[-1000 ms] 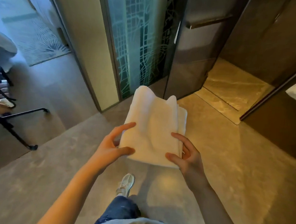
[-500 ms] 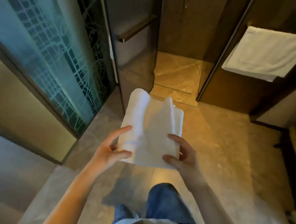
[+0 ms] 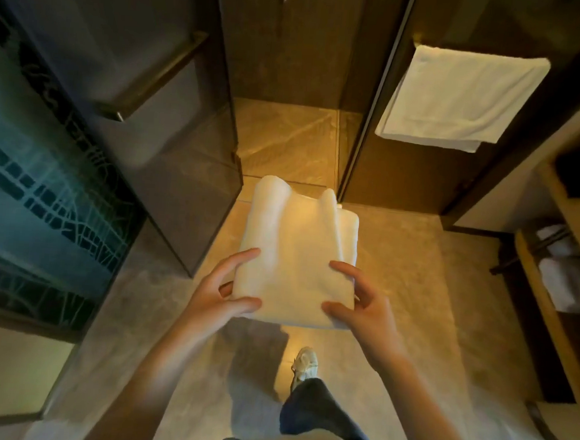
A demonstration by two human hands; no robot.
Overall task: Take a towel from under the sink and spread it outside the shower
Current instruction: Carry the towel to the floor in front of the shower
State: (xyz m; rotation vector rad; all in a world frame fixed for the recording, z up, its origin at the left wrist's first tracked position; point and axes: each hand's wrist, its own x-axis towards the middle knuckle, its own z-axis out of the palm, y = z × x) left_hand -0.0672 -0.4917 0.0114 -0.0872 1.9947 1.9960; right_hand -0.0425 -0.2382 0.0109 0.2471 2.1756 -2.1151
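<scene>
Folded white towel (image 3: 296,254) gripped at its near corners by left hand (image 3: 218,294) and right hand (image 3: 365,307), now squarely facing the shower doorway (image 3: 287,144); unfolding next.

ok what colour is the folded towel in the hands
White, plain with no pattern, though warm lighting tints the folded towel yellowish. The head view shows it.
</scene>
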